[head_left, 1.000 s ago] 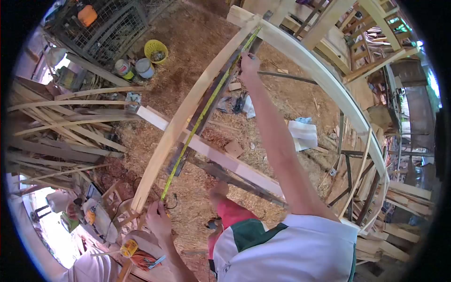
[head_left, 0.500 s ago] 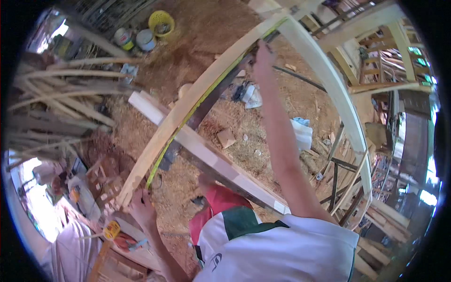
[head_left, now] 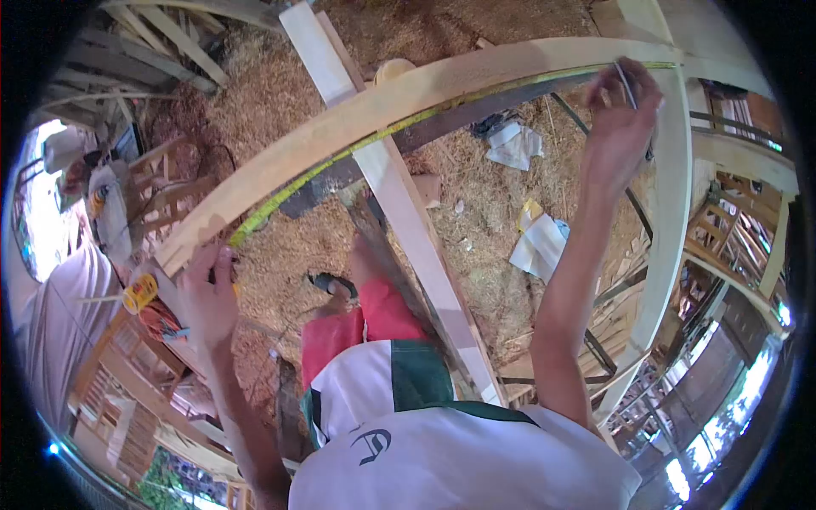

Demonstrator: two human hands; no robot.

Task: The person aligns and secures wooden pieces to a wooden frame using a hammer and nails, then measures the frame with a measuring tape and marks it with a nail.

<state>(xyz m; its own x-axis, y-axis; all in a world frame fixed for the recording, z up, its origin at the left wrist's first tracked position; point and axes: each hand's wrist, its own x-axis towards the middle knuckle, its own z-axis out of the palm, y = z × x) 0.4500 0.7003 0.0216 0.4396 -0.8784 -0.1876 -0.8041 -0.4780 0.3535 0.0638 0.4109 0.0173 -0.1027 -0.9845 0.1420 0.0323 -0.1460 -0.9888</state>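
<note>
A yellow tape measure strip [head_left: 340, 157] stretches along the inner edge of a curved wooden beam [head_left: 408, 82]. My left hand [head_left: 210, 276] is at the beam's lower left end, its fingers pinched around the tape's end. Near the upper right joint, my right hand [head_left: 625, 110] has curled fingers beside the tape, with a thin pale stick-like item [head_left: 626, 86] between them. A dark board [head_left: 467, 111] runs below the tape. Under the curved beam passes a straight pale beam [head_left: 412, 212]. Another curved white beam [head_left: 671, 204] meets the first at the right.
Wood shavings [head_left: 280, 110] cover the ground. White paper [head_left: 540, 246] lies between my arms. At the left are a yellow container [head_left: 140, 292] and draped cloth [head_left: 64, 323]. Stacked timber [head_left: 127, 64] lies at the upper left, and wooden frames [head_left: 748, 212] stand at the right.
The view has turned, so the curved beam now lies flatter across it. My right hand has moved closer to the beam joint and now shows a thin item. My left hand remains by the beam's lower end.
</note>
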